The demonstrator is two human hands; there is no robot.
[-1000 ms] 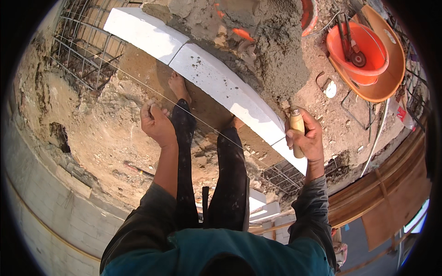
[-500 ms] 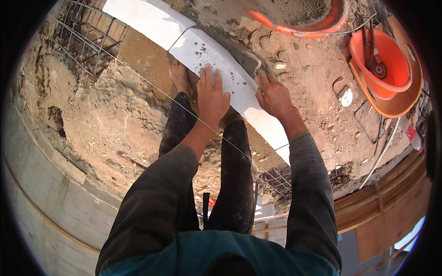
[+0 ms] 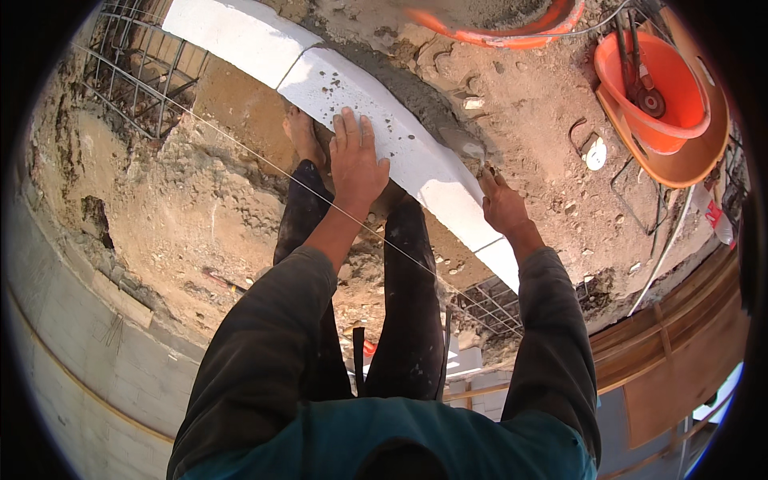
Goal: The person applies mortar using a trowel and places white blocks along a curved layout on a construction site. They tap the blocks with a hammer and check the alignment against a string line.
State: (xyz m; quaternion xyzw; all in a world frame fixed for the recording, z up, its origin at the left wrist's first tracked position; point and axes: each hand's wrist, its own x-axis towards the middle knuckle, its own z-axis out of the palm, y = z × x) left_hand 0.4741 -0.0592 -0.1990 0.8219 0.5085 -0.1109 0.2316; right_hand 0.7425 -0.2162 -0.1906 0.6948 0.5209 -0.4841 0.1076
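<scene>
Three white blocks in a curved row on the ground: smooth faces, thin joints, both end ones partly out of sight. Middle block point(image 3: 436, 172) sits at centre, dark grit and wet specks on its top toward the left end. Grey mortar point(image 3: 392, 72), rough and damp, is banked along the row's far edge.

Left hand point(image 3: 358, 164): spread flat, gripping nothing, fingers out straight over the middle block's near edge, fingertips on its top. Right hand point(image 3: 506, 204): curled closed on a tool point(image 3: 474, 150), at the far edge near the middle block's right end. Handle hidden in the fist; blade blends into the mortar, outline hard to make out. Can't tell if it touches the block.

Taut white string point(image 3: 240, 142) runs diagonally across the view, past the left wrist. Rebar cage off the row's left end. Orange bucket point(image 3: 672, 140), round and glossy, stands in a tan trough point(image 3: 708, 156) on the ground's right side, tools inside. Orange tub point(image 3: 480, 36) cut off by the top of view.
</scene>
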